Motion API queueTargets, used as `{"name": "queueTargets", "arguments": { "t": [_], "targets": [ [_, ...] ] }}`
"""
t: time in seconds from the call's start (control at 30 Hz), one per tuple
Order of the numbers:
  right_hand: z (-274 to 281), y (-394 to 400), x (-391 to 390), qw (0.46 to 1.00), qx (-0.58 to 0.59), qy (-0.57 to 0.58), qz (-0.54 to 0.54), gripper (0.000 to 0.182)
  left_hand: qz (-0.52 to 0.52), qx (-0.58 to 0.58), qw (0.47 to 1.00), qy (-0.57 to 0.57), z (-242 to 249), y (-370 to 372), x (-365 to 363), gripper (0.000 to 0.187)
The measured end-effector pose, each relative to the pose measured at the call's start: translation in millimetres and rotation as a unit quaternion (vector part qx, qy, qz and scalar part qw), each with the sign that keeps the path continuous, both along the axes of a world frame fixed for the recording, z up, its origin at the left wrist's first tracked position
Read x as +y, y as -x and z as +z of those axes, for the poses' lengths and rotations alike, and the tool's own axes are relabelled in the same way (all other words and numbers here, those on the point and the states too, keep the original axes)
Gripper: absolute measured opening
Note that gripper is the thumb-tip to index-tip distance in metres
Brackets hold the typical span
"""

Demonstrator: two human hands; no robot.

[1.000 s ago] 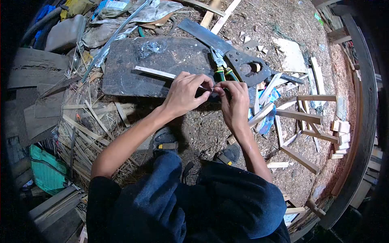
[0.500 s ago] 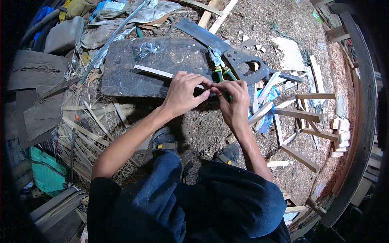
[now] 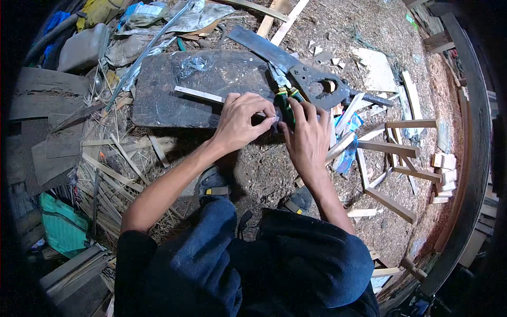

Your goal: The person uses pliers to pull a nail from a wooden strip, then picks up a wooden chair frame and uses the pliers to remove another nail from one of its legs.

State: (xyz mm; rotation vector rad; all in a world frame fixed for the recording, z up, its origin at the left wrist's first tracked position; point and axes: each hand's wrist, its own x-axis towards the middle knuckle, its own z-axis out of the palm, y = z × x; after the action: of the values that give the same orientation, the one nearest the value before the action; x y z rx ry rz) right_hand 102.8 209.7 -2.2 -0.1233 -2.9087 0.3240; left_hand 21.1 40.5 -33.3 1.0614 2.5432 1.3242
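A thin pale strip (image 3: 198, 94) lies over the dark wooden board (image 3: 158, 98), and its right end runs under my left hand (image 3: 240, 122). That hand is closed round the strip, which shows again as a small tip between thumb and fingers. My right hand (image 3: 307, 136) is just to the right, its fingers bent over the green-handled pliers (image 3: 281, 84). The plier jaws point up and away from me, beside a handsaw (image 3: 317, 79) with a dark blade. Whether the right fingers grip the handles is partly hidden.
Crumpled clear plastic (image 3: 194, 64) sits on the board. To the right, wooden sticks form a frame (image 3: 391, 148) beside stacked small blocks (image 3: 444, 177). Loose slats (image 3: 119, 171) lie at left, near a green container (image 3: 63, 224). Sawdust covers the ground.
My right hand has come away from my left fingertips, moving slightly right onto the plier handles, with its fingers more extended. My left hand has stayed nearly in place on the strip.
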Motion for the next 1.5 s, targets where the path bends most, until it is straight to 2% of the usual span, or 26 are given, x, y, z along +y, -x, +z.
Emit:
{"name": "queueTargets", "arguments": {
  "t": [0.07,0.27,0.4,0.5,0.57,0.63,0.7,0.73,0.77,0.83,0.9,1.0,1.03,1.13,1.23,1.27,1.3,1.37,1.43,1.5],
  "targets": [
    [3,1,-3,0.998,-0.053,-0.003,-0.020,0.062,0.002,0.010,1.000,-0.001,-2,0,-1,0.012],
    [0,3,5,0.999,0.009,-0.045,-0.016,0.065,0.001,0.022,1.000,-0.007,-3,-1,0,0.012],
    [0,7,7,0.998,-0.008,-0.049,-0.037,0.066,-0.001,0.026,1.000,-0.004,-1,-1,-1,0.013],
    [6,9,10,0.998,-0.041,-0.039,-0.032,0.066,0.002,0.034,0.999,-0.010,-2,0,0,0.013],
    [1,9,9,0.993,-0.109,-0.017,-0.042,0.063,0.007,0.040,0.999,-0.014,-4,0,-1,0.013],
    [-6,1,12,0.996,-0.083,0.008,-0.030,0.065,0.007,0.035,0.999,-0.016,-3,-1,0,0.013],
    [-6,-3,11,0.991,-0.092,0.086,-0.054,0.069,0.005,0.028,1.000,-0.008,-2,-1,-1,0.013],
    [-2,-1,13,0.976,-0.154,0.135,-0.073,0.071,0.001,0.024,1.000,-0.001,-2,-1,-1,0.014],
    [3,-1,12,0.976,-0.156,0.135,-0.072,0.071,0.002,0.022,1.000,-0.001,-3,-2,-1,0.014],
    [9,-5,10,0.956,-0.160,0.232,-0.083,0.070,0.002,0.024,1.000,-0.012,-5,-1,-1,0.014],
    [1,-19,5,0.952,-0.116,0.276,-0.071,0.070,0.011,0.033,0.999,0.007,-6,-2,-2,0.015],
    [-15,-36,-6,0.932,0.028,0.361,-0.005,0.067,0.026,0.050,0.998,0.013,-9,-5,-2,0.017],
    [-17,-41,-6,0.932,0.027,0.362,-0.004,0.067,0.032,0.056,0.998,-0.001,-10,-6,-1,0.018],
    [-8,-47,-6,0.942,-0.113,0.314,-0.045,0.072,0.041,0.052,0.998,0.004,-16,-7,-2,0.021],
    [1,-48,-5,0.945,-0.096,0.310,-0.040,0.071,0.050,0.064,0.997,-0.003,-18,-8,0,0.018],
    [-6,-50,-3,0.939,-0.035,0.341,-0.016,0.070,0.058,0.073,0.995,-0.020,-18,-9,1,0.015],
    [-6,-51,-3,0.939,-0.036,0.341,-0.015,0.070,0.058,0.072,0.996,-0.019,-19,-9,1,0.015],
    [-3,-53,-4,0.939,-0.056,0.339,-0.020,0.070,0.048,0.069,0.996,-0.011,-20,-8,-1,0.016],
    [-3,-45,-2,0.956,-0.112,0.271,0.002,0.071,0.053,0.068,0.996,-0.004,-20,-9,-1,0.016],
    [9,-40,-2,0.955,-0.134,0.263,-0.008,0.071,0.057,0.065,0.996,0.006,-19,-8,-1,0.017]
  ]
}}
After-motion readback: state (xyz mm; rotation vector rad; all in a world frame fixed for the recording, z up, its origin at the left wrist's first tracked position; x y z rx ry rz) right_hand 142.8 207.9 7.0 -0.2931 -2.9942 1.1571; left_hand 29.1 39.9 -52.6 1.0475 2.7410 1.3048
